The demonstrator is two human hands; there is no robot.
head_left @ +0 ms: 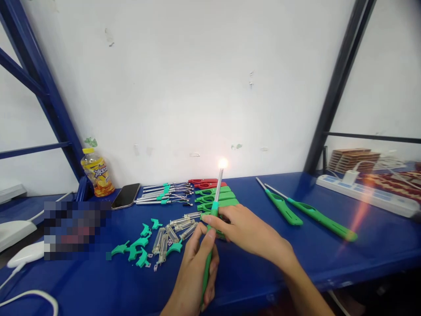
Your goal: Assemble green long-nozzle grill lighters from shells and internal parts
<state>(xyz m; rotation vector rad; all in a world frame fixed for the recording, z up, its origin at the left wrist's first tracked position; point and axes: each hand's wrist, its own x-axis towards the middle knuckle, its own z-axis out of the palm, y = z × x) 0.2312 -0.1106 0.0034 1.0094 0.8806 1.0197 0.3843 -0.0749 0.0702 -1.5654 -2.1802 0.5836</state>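
Here the left hand (199, 259) is wrapping its curled fingers round the handle of a green lighter (215, 207), thumb lying along it, and the right hand (243, 226) is pinching that same lighter higher up, just below its teal collar. The metal tube is rising above both hands, tilting slightly rightward, and a bright glow (223, 163) is shining at its tip! Left of the hands, teal triggers (142, 241) and clear tanks (163, 243) are lying scattered on the blue surface (256, 274); farther off that way, wired metal rods (158, 195) are resting in a row. Green handles (226, 195) are lying just beyond the hands, and 2 more lighters (290, 214) are sitting to their right.
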